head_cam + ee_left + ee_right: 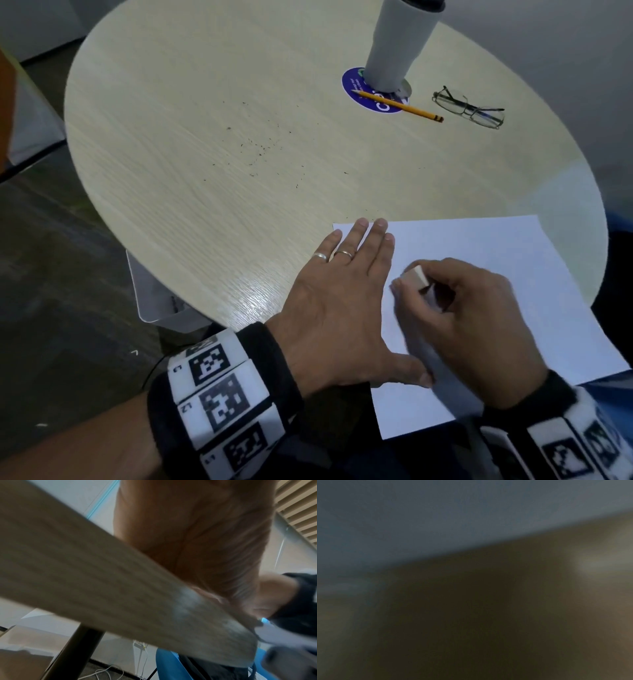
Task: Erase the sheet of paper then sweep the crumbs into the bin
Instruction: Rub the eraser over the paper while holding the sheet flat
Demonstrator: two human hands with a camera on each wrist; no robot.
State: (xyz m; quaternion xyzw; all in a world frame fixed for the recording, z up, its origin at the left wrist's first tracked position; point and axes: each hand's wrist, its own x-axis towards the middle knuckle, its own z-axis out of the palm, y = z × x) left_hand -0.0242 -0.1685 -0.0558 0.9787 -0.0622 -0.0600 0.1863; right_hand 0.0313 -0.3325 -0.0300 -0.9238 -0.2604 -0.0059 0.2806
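You have one sheet of paper (486, 274) on the table, one eraser (416, 275), one yellow pencil (399, 106), one pair of glasses (471, 108), one grey cup (399, 41) and one round blue sticker (373, 94) under the cup. The crumbs (260, 147) are too many and too small to count; they lie scattered as dark specks across the middle of the table, well apart from the paper.

Your left hand (342, 294) lies flat with its fingers straight and close together, thumb spread out. Its fingertips and thumb press the left edge of the paper, while the palm rests on the bare wood beside it. Two rings sit on its fingers. Your right hand (469, 318) is curled round the eraser, pinching it between thumb and fingers, with the eraser's end down on the paper just beside your left hand. The right wrist view is dark and blurred, so it adds nothing about that grip.

The paper lies at the near right of the round, pale wood-grain table (205, 154), with its near corner overhanging the edge. A grey bin (154, 294) stands on the floor below the table's near left edge, partly hidden by the tabletop. The floor (51, 274) is dark, and a pale wall (565, 51) rises behind the table.
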